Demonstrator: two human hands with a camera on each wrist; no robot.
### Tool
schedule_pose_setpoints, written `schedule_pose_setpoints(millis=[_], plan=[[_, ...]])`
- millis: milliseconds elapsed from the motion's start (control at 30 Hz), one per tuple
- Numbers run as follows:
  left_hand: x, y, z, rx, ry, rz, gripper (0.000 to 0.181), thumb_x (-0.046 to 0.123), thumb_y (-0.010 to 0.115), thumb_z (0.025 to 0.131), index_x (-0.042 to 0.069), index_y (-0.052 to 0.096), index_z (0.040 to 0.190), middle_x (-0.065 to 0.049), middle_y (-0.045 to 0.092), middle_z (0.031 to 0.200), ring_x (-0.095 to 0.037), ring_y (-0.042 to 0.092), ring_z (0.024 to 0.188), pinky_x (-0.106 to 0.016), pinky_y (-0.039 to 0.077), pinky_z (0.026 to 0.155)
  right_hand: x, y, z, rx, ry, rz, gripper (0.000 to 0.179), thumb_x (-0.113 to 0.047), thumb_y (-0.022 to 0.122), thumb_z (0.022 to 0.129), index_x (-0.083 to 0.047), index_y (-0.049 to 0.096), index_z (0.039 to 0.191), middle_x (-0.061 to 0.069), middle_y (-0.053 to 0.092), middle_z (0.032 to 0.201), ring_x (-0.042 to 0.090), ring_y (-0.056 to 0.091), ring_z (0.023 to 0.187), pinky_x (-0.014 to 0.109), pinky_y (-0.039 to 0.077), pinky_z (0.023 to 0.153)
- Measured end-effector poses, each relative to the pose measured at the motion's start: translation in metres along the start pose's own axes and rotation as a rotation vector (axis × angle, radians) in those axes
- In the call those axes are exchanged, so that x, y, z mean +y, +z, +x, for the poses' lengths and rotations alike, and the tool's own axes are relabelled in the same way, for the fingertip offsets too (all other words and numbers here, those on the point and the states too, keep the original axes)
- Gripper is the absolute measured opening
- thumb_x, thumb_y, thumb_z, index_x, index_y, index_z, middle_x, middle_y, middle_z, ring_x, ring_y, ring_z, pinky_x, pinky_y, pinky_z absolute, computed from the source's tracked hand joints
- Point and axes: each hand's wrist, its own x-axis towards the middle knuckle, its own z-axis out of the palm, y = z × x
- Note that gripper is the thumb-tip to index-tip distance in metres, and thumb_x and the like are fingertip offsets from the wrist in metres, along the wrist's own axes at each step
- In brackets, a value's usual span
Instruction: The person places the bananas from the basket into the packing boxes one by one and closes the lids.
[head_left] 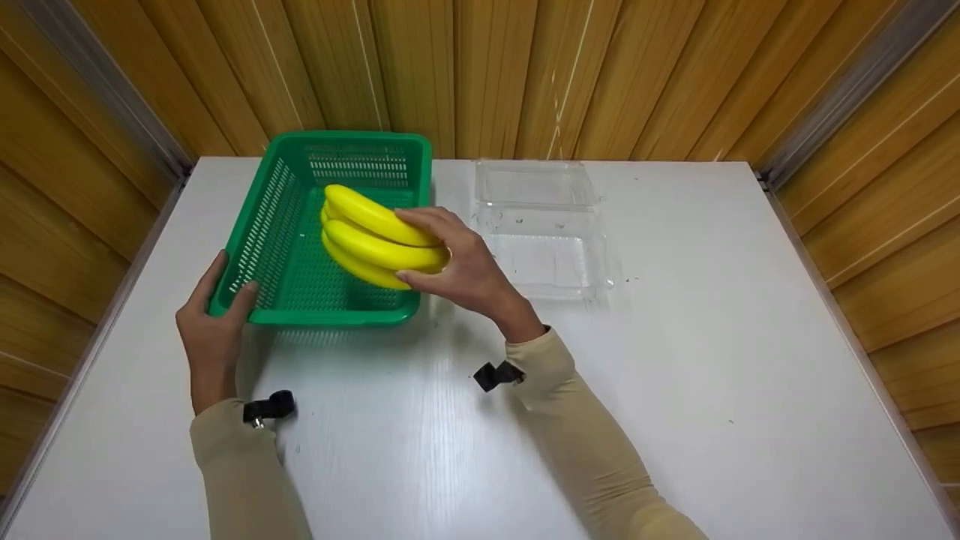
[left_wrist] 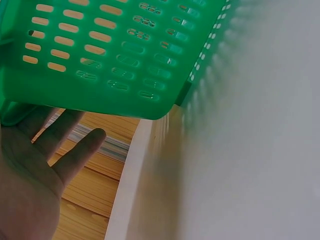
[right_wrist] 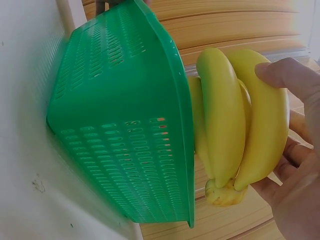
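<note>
A bunch of yellow bananas (head_left: 379, 244) is over the green plastic basket (head_left: 330, 318), held by my right hand (head_left: 472, 270). In the right wrist view the thumb presses one banana (right_wrist: 265, 130) while the other fingers reach behind the bunch, partly hidden. The stubby stem end (right_wrist: 225, 194) of the bunch shows there, beyond the basket's rim. My left hand (head_left: 212, 330) grips the basket's near left corner, thumb over the rim and fingers along the outside. From the left wrist, several of its fingers (left_wrist: 82, 152) show spread below the basket's slotted wall (left_wrist: 115, 60).
A clear plastic container (head_left: 544, 262) with its lid part (head_left: 534, 186) lies at the back of the white table (head_left: 697, 360), right of the basket. Wood-patterned panels (head_left: 495, 75) enclose the back and sides. Black wrist mounts (head_left: 270, 407) sit on both sleeves.
</note>
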Motion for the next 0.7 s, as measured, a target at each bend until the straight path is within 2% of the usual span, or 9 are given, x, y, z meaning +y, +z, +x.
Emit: schedule_pose_setpoints(millis=[433,567,700], plan=[[-0.001,-0.003,-0.001,0.002,-0.008,0.003,0.059,0.028,0.075,0.1,0.03,0.055,0.156,0.003,0.05,0.162,-0.018,0.045,0.149,-0.038,0.039,0.12,-0.009,0.0,-0.003,0.003,-0.037,0.01,0.069,-0.019,0.087,0.091,-0.005,0.057,0.151,0.009,0.056,0.149,0.017,0.051,0.134,0.034,0.043,0.115],[0.0,0.0,0.001,0.001,0.011,0.007,0.059,0.024,0.074,0.1,0.027,0.055,0.157,0.001,0.05,0.161,-0.018,0.045,0.148,-0.038,0.04,0.119,-0.011,-0.003,-0.005,0.007,-0.048,0.011,0.067,-0.019,0.086,0.091,-0.005,0.057,0.151,0.009,0.056,0.148,0.016,0.051,0.134,0.035,0.044,0.115],[0.0,0.004,0.002,-0.005,-0.008,0.007,0.06,0.023,0.074,0.101,0.026,0.054,0.157,0.0,0.048,0.163,-0.019,0.043,0.15,-0.038,0.038,0.12,-0.011,-0.008,-0.009,0.016,-0.049,-0.001,0.067,-0.019,0.087,0.091,-0.005,0.058,0.151,0.008,0.057,0.148,0.016,0.051,0.134,0.035,0.044,0.115]])
